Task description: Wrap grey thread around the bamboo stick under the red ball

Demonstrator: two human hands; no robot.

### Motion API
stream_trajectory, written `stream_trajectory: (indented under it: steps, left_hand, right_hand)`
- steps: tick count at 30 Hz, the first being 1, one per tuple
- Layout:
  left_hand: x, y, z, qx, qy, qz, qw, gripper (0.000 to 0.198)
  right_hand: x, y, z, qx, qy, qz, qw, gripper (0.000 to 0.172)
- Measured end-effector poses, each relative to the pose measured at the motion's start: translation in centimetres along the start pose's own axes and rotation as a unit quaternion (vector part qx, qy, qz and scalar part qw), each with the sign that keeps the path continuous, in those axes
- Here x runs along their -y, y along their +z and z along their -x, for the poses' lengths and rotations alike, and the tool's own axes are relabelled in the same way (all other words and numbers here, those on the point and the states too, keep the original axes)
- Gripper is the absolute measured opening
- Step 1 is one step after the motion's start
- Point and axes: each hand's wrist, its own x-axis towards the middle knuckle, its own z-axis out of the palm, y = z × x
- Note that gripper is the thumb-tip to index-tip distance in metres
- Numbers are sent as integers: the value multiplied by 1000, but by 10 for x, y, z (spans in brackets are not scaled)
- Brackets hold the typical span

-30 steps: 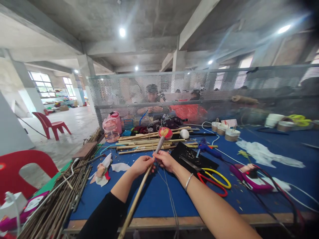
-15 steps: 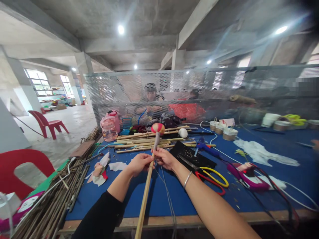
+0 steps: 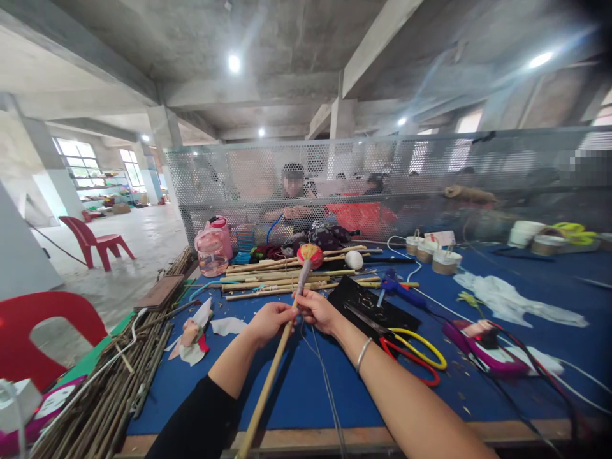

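left hand (image 3: 268, 319) is closed round the bamboo stick (image 3: 268, 382), which has tipped since half a second ago: low end swung out left, its red and yellow ball head (image 3: 310, 255) sits lower over the blue table (image 3: 191, 382). right hand (image 3: 319, 310) pinches the stick just above, thread (image 3: 329, 389) dangling below, scissors (image 3: 388, 336) unmoved

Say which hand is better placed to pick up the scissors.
Right, probably. The scissors lie just to the right of the right hand; the left hand grips the stick on the far side, farther off.
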Motion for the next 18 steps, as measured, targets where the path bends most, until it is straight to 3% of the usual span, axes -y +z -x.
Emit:
stream_trajectory:
  steps: [4, 9, 11, 18]
  left_hand:
    - [-3, 0, 3, 38, -57, 81, 994, 44]
    - [-4, 1, 2, -62, 5, -76, 995, 43]
    - [-5, 1, 2, -78, 25, -106, 991, 43]
    - [-8, 0, 4, -4, -21, 79, 997, 37]
  right_hand:
    - [1, 2, 2, -8, 5, 6, 1000, 39]
    - [-7, 3, -2, -5, 7, 62, 998, 40]
    - [-6, 5, -1, 4, 3, 68, 998, 42]
    - [1, 3, 4, 14, -5, 24, 1000, 39]
